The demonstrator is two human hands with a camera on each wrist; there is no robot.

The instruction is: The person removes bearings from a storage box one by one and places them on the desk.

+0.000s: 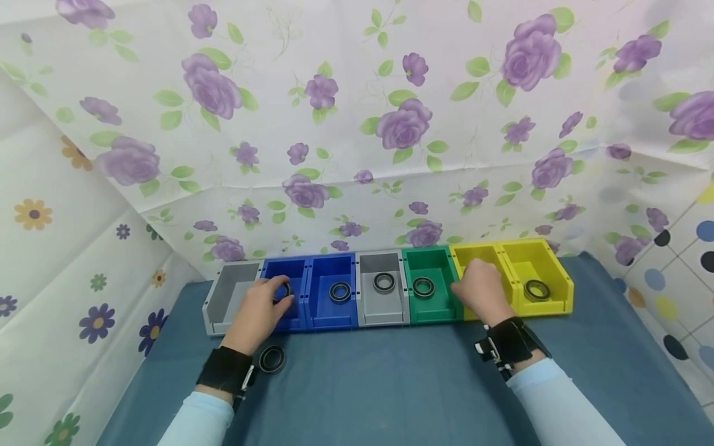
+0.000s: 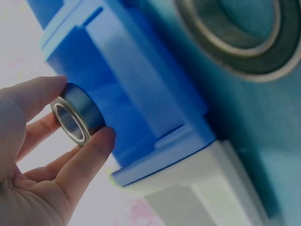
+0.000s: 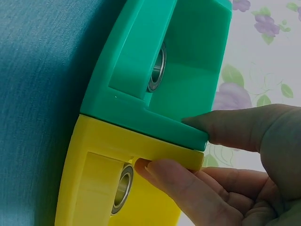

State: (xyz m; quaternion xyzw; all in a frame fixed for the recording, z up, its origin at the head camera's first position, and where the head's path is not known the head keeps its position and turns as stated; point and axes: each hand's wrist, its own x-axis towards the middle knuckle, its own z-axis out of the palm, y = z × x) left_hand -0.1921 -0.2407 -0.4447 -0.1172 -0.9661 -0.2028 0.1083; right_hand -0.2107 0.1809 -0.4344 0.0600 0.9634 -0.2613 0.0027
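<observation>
Blue table, left hand pinching bearing

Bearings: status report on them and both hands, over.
Left hand pinching a bearing at the leftmost blue bin. Right hand straddling adjoining green and yellow bin walls, no bearing seen in it. Loose bearing on table; no obstruction visible.

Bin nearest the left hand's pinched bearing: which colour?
Blue bin, best seen in the left wrist view.
</observation>
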